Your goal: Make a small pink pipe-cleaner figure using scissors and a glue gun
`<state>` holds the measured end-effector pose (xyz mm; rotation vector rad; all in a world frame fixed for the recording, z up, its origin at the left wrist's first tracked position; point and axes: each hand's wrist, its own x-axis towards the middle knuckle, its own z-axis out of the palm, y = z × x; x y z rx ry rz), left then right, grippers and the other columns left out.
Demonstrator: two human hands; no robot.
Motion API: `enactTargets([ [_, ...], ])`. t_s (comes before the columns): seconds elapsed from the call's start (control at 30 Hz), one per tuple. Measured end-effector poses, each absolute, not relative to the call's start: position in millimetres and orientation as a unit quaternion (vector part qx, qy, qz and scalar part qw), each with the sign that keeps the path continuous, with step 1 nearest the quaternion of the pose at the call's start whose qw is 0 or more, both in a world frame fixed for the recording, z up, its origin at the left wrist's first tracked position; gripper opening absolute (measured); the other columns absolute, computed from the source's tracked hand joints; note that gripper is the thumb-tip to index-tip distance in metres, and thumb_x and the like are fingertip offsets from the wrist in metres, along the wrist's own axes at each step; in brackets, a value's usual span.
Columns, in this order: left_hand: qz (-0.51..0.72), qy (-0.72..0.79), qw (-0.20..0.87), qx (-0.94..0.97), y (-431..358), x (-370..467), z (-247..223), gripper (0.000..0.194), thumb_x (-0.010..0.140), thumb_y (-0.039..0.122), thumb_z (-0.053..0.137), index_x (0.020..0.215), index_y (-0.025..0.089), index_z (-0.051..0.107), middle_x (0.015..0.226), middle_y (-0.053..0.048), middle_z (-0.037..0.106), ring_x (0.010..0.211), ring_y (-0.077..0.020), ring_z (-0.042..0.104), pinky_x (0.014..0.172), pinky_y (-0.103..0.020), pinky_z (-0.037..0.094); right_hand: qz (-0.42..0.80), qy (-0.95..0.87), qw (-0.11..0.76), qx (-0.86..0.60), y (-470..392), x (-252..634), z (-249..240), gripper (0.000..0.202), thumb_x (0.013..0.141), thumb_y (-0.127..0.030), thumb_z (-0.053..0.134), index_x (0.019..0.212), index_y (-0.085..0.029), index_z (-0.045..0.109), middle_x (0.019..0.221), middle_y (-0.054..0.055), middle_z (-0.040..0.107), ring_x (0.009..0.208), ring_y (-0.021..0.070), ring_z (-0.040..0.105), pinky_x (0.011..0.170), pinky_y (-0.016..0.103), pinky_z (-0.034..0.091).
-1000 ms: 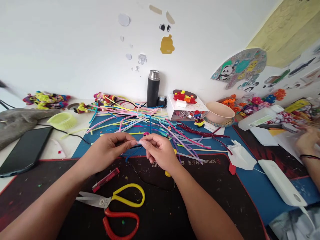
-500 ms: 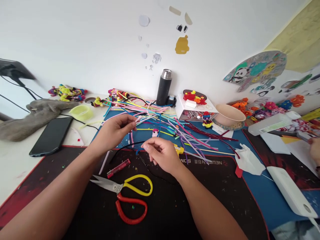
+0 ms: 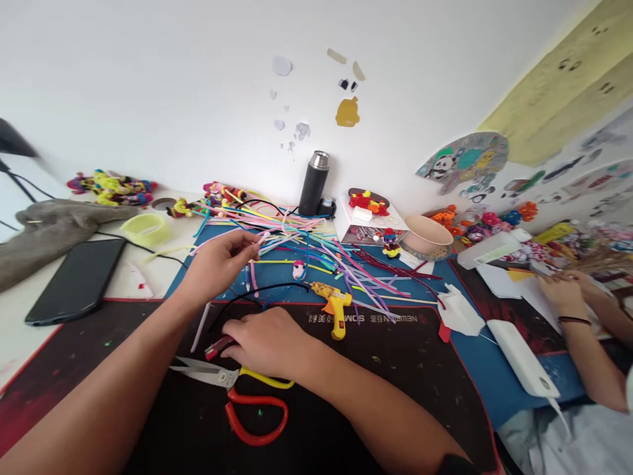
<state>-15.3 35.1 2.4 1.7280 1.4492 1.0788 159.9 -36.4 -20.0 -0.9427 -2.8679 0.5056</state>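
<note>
My left hand (image 3: 225, 264) is raised over the left part of the craft stems, thumb and fingertips pinched. A small pale pink piece (image 3: 266, 236) sticks out at its fingertips; the rest of it is hidden. Lower down, my right hand (image 3: 270, 343) has its thumb and fingers around a red lighter (image 3: 217, 347), part of which they cover. Scissors (image 3: 225, 377) with one yellow and one red handle lie just below that hand. A yellow glue gun (image 3: 337, 307) rests to its right. Behind it stands a small pink doll head (image 3: 299, 268).
Many coloured pipe cleaners (image 3: 366, 280) spread across the blue mat. A black flask (image 3: 314, 185) stands by the wall, a white box (image 3: 346, 231) beside it. A phone (image 3: 76, 280) lies left. At right are a bowl (image 3: 428, 236), a white power strip (image 3: 523, 356) and a co-worker's hands (image 3: 564, 293).
My right hand has come down and left, from beside the doll head onto the lighter. My left hand keeps its pinch. The view has turned right, bringing in more of the co-worker.
</note>
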Motion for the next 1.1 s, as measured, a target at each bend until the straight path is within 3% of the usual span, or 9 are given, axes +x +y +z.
enactTargets([
  [0.07,0.403,0.553,0.306,0.662,36,-16,1,0.043,0.099,0.06,0.067,0.115,0.022,0.078,0.094,-0.003,0.082,0.082,-0.0201,0.069,0.078,-0.029,0.05,0.167,-0.935,0.021,-0.312,-36,155,-18,0.028,0.11,-0.048,0.062,0.113,-0.021,0.071,0.099,0.009,0.084,0.086,0.028,0.078,0.066,0.034,0.05],
  [0.2,0.402,0.553,0.311,0.66,33,-17,8,0.04,0.1,0.06,0.067,0.109,0.022,0.077,0.093,0.0,0.081,0.082,-0.0197,0.067,0.078,-0.028,0.049,0.238,-0.907,0.035,-0.345,-35,157,-1,0.027,0.101,-0.05,0.072,0.101,-0.024,0.066,0.084,0.002,0.078,0.071,0.0222,0.07,0.059,0.03,0.038],
  [0.3,0.437,0.554,0.349,0.617,29,-16,19,0.04,0.093,0.06,0.074,0.105,0.022,0.077,0.088,0.0,0.08,0.081,-0.0208,0.066,0.074,-0.029,0.05,0.331,-0.847,0.132,-0.393,-28,165,14,0.031,0.096,-0.045,0.077,0.081,-0.025,0.058,0.069,-0.004,0.065,0.063,0.0169,0.061,0.058,0.028,0.034],
  [0.4,0.484,0.544,0.383,0.569,26,-14,29,0.039,0.087,0.06,0.079,0.095,0.022,0.076,0.081,0.0,0.077,0.073,-0.0193,0.062,0.068,-0.029,0.051,0.465,-0.752,0.258,-0.389,-11,176,20,0.038,0.097,-0.045,0.073,0.075,-0.025,0.049,0.064,-0.006,0.056,0.055,0.0132,0.053,0.054,0.025,0.036],
  [0.53,0.508,0.529,0.407,0.545,26,-11,33,0.04,0.082,0.061,0.084,0.086,0.022,0.075,0.075,0.0,0.074,0.065,-0.0164,0.057,0.062,-0.028,0.049,0.634,-0.588,0.355,-0.357,14,189,11,0.042,0.092,-0.063,0.07,0.088,-0.025,0.052,0.066,-0.005,0.064,0.046,0.0123,0.058,0.044,0.022,0.038],
  [0.67,0.5,0.52,0.426,0.546,26,-5,27,0.043,0.079,0.062,0.086,0.085,0.022,0.075,0.075,-0.002,0.074,0.062,-0.0163,0.057,0.059,-0.028,0.048,0.672,-0.512,0.397,-0.358,21,201,-4,0.046,0.087,-0.063,0.077,0.1,-0.023,0.058,0.072,-0.004,0.069,0.044,0.0112,0.061,0.039,0.02,0.037],
  [0.9,0.448,0.526,0.437,0.576,19,9,27,0.045,0.084,0.066,0.084,0.089,0.022,0.075,0.075,-0.002,0.074,0.065,-0.0172,0.059,0.062,-0.03,0.05,0.699,-0.462,0.441,-0.322,24,218,-10,0.046,0.086,-0.059,0.085,0.093,-0.023,0.058,0.066,-0.008,0.061,0.042,0.0044,0.03,0.043,0.022,0.019],
  [1.1,0.443,0.537,0.425,0.579,14,12,28,0.045,0.084,0.068,0.083,0.089,0.023,0.074,0.075,-0.001,0.073,0.066,-0.0185,0.061,0.063,-0.031,0.05,0.73,-0.444,0.425,-0.299,26,226,-4,0.058,0.095,-0.075,0.069,0.102,-0.017,0.077,0.071,-0.004,0.052,0.05,0.0063,0.025,0.049,0.027,0.012],
])
